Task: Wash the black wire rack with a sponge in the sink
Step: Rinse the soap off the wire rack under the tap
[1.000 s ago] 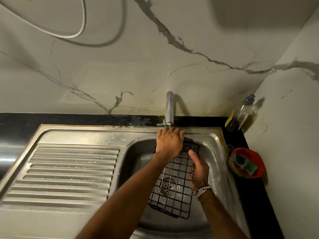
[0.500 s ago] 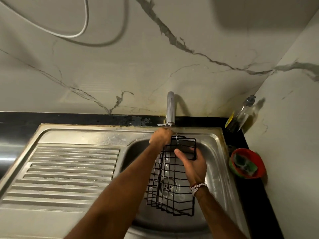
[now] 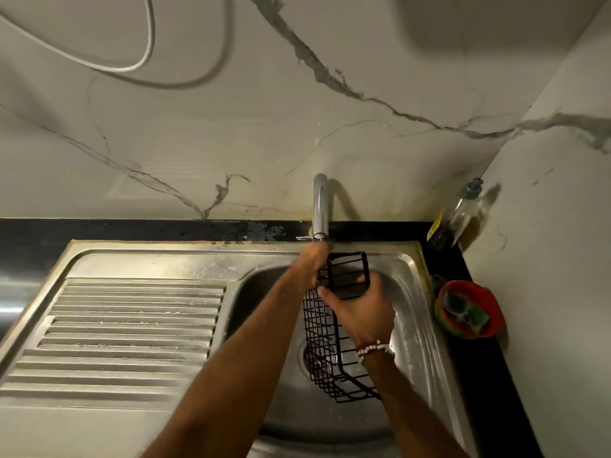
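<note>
The black wire rack stands tilted on its edge inside the steel sink, over the drain. My right hand grips its upper end, thumb on the left and fingers over the top. Just below the tap spout, my left hand is blurred, and its fingers curl round the rack's top left edge. A green and yellow sponge lies in a red bowl on the counter to the right of the sink; neither hand touches it.
The chrome tap rises behind the basin. A clear soap bottle stands in the back right corner against the marble wall. The ribbed drainboard fills the left side. A white cable hangs on the wall.
The rack went from lying flat under both hands to standing on its edge. My right hand moved up to its top end, and my left hand shifted toward the tap.
</note>
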